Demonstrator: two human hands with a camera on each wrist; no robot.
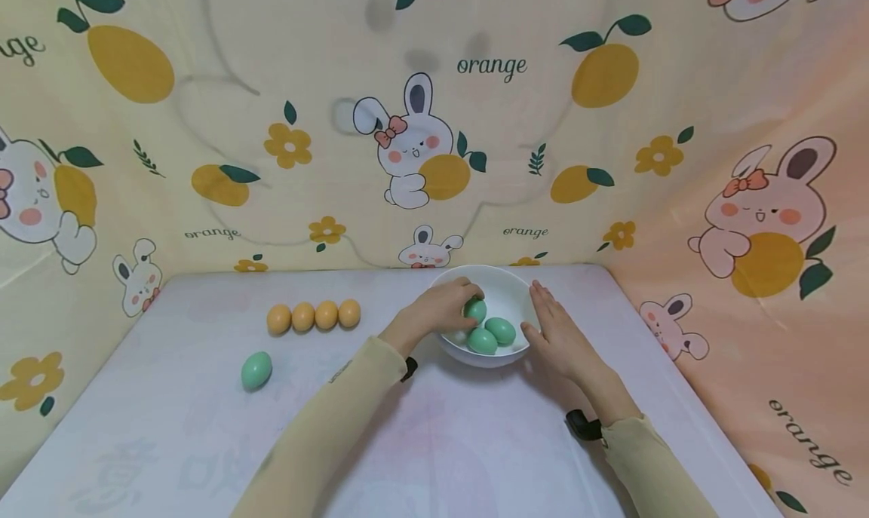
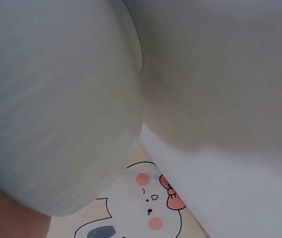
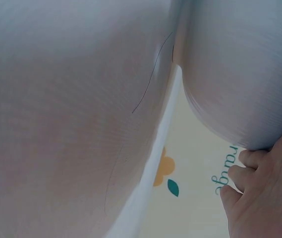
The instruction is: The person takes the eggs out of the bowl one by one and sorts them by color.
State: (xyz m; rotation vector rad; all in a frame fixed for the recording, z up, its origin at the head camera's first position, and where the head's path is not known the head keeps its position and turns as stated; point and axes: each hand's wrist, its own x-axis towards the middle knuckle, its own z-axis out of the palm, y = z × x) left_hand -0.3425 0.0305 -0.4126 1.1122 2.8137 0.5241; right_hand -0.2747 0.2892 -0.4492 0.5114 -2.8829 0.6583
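Note:
A white bowl (image 1: 490,361) stands near the table's back edge; its outer wall fills much of both wrist views. My left hand (image 1: 441,307) reaches over the bowl's left rim, fingers curled round a green egg (image 1: 476,311) inside it. Beside that egg lie two more green eggs, one at the front (image 1: 483,342) and one to the right (image 1: 501,330). Fingers extended, my right hand (image 1: 562,343) rests along the bowl's right side. In the right wrist view the fingers of this hand (image 3: 267,193) touch the bowl's wall (image 3: 245,74).
On the table (image 1: 407,458), left of the bowl, several orange-yellow eggs (image 1: 314,317) stand in a row. A single green egg (image 1: 256,371) lies nearer the front left. A printed cloth (image 1: 312,65) with rabbits and oranges hangs behind and along the sides.

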